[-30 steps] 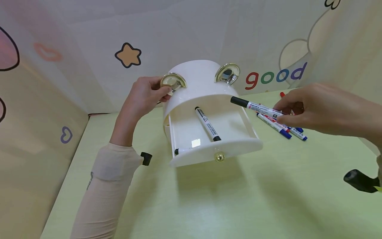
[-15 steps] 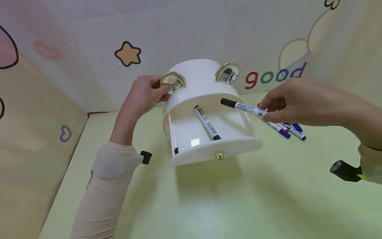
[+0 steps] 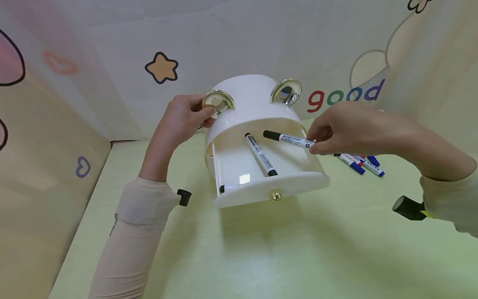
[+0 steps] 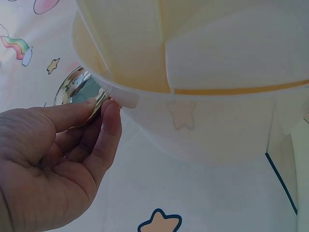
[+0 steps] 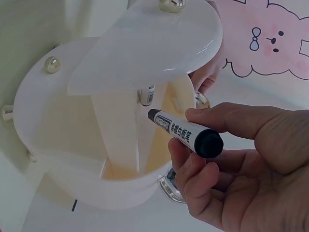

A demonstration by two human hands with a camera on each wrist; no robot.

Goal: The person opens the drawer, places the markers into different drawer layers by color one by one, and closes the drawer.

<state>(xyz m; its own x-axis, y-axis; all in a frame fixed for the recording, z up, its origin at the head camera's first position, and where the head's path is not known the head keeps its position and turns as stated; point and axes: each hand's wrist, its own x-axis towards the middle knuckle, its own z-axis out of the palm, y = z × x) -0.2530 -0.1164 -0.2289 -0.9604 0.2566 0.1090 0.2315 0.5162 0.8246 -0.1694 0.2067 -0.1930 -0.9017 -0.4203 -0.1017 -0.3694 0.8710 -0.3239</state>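
A white rounded organizer box (image 3: 246, 95) with two gold-rimmed ears stands on the table, its upper drawer (image 3: 298, 185) pulled out. My left hand (image 3: 183, 118) pinches the left gold ear (image 3: 218, 101) between thumb and fingers; the left wrist view shows this grip on the ear (image 4: 79, 89) from below. My right hand (image 3: 347, 128) holds a black-capped whiteboard marker (image 3: 293, 140) over the drawer's right side, cap pointing left. In the right wrist view the marker (image 5: 181, 130) lies between thumb and fingers. Inside the drawer lies another black marker (image 3: 261, 154), and a black tip (image 3: 222, 189) shows at the front left corner.
Several blue and red markers (image 3: 360, 164) lie in a pile on the green table (image 3: 239, 257), right of the box and partly behind my right hand. A printed curtain (image 3: 209, 37) hangs close behind the box. A gold knob (image 3: 275, 196) sticks out from the drawer front.
My right hand has carried the black marker leftward from above the pile to over the drawer. The left hand stays on the ear, and the box has kept its place.
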